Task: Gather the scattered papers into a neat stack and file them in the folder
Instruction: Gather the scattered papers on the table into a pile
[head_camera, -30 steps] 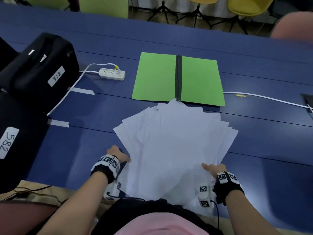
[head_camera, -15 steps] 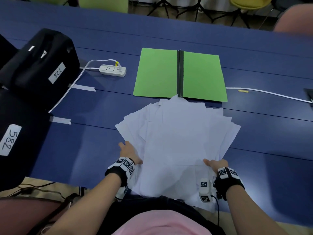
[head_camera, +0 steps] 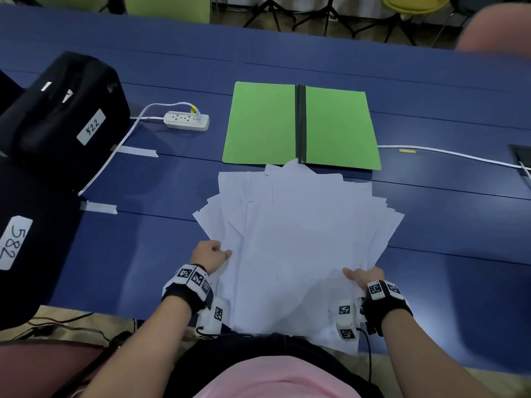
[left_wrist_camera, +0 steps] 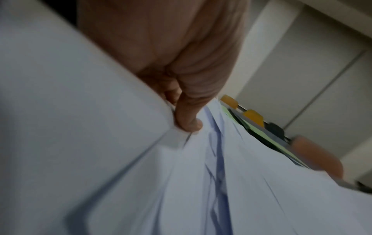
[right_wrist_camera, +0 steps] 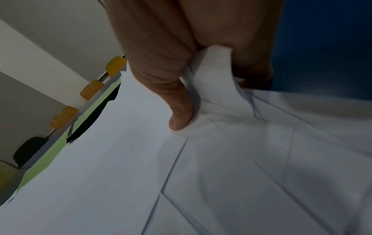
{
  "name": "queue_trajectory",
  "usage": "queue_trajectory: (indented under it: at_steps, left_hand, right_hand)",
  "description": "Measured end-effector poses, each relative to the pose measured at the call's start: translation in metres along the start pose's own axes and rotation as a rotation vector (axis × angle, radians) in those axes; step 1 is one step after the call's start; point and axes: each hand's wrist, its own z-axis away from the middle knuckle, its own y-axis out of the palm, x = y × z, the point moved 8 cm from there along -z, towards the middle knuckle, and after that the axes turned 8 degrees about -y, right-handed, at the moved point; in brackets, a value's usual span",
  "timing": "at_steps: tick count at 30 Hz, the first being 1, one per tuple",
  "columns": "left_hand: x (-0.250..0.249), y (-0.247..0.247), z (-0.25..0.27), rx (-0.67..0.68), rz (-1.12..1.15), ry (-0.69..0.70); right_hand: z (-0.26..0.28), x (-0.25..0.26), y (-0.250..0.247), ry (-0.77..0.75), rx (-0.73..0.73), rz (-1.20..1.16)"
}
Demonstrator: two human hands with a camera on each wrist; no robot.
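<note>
On the blue table (head_camera: 431, 239) before you: fanned white papers (head_camera: 296, 239), far corners overlapping the open green folder (head_camera: 261, 124) | your left hand (head_camera: 211, 255) pinches their left edge, right hand (head_camera: 363, 275) pinches the right edge | left of folder: white power strip (head_camera: 186, 121), its cable, black bags (head_camera: 57, 119) labelled 522 and 582.

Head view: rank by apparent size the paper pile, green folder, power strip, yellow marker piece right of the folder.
1. paper pile, though nearer the camera
2. green folder
3. power strip
4. yellow marker piece
</note>
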Motion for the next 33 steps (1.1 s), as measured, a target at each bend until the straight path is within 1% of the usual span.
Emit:
queue_trajectory:
  at_steps: [5, 7, 8, 9, 11, 12, 13, 15, 18, 21, 22, 23, 24, 25, 26, 27, 28, 29, 33]
  left_hand:
    - [0.029, -0.020, -0.019, -0.131, 0.349, -0.100]
    - [0.035, -0.021, -0.021, -0.139, 0.385, -0.109]
    - [0.034, -0.020, -0.021, -0.109, 0.341, -0.098]
    - [0.030, -0.017, -0.021, -0.035, 0.266, -0.088]
    - [0.025, -0.009, -0.015, 0.171, 0.062, -0.111]
    - [0.024, -0.007, -0.012, 0.241, -0.050, -0.123]
    - [0.024, -0.006, -0.012, 0.268, -0.135, -0.136]
    - [0.019, -0.006, -0.010, 0.240, -0.232, -0.143]
    - [0.003, 0.010, -0.004, 0.213, -0.231, -0.093]
    - [0.004, 0.030, -0.006, 0.225, -0.199, -0.077]
    - [0.007, 0.033, -0.008, 0.223, -0.166, -0.067]
    - [0.012, 0.032, -0.012, 0.208, -0.098, -0.091]
    - [0.018, 0.028, -0.015, 0.168, 0.005, -0.120]
    - [0.022, 0.017, -0.014, 0.096, 0.151, -0.169]
    - [0.026, 0.005, -0.015, -0.009, 0.238, -0.205]
    - [0.027, -0.006, -0.015, -0.093, 0.274, -0.239]
    - [0.025, -0.014, -0.015, -0.149, 0.278, -0.261]
    - [0.020, -0.019, -0.014, -0.175, 0.283, -0.272]
    - [-0.010, -0.007, -0.014, -0.045, 0.343, -0.264]
  right_hand:
    - [0.006, 0.003, 0.000, -0.012, -0.003, -0.001]
    - [0.007, 0.005, 0.000, -0.001, 0.010, 0.015]
    - [0.007, 0.005, -0.001, 0.006, 0.014, 0.019]
    - [0.006, 0.005, -0.002, 0.012, 0.017, 0.014]
    - [0.001, 0.004, -0.002, 0.019, 0.027, -0.013]
    - [-0.001, 0.005, 0.000, 0.009, 0.035, -0.032]
    - [-0.001, 0.007, 0.002, -0.003, 0.051, -0.055]
    - [0.002, 0.012, 0.010, -0.032, 0.088, -0.104]
    - [0.006, 0.016, 0.024, -0.048, 0.140, -0.123]
    - [0.003, 0.014, 0.025, -0.053, 0.102, -0.099]
    - [0.002, 0.013, 0.024, -0.054, 0.081, -0.096]
    - [0.003, 0.012, 0.022, -0.054, 0.067, -0.088]
    - [0.004, 0.011, 0.020, -0.062, 0.049, -0.093]
    - [0.004, 0.010, 0.018, -0.061, 0.042, -0.101]
    - [0.005, 0.010, 0.016, -0.069, 0.033, -0.114]
    - [0.007, 0.011, 0.015, -0.085, 0.035, -0.109]
    - [0.008, 0.013, 0.016, -0.101, 0.033, -0.099]
    - [0.006, 0.012, 0.017, -0.106, 0.032, -0.090]
    - [0.004, 0.019, 0.024, -0.170, 0.039, -0.079]
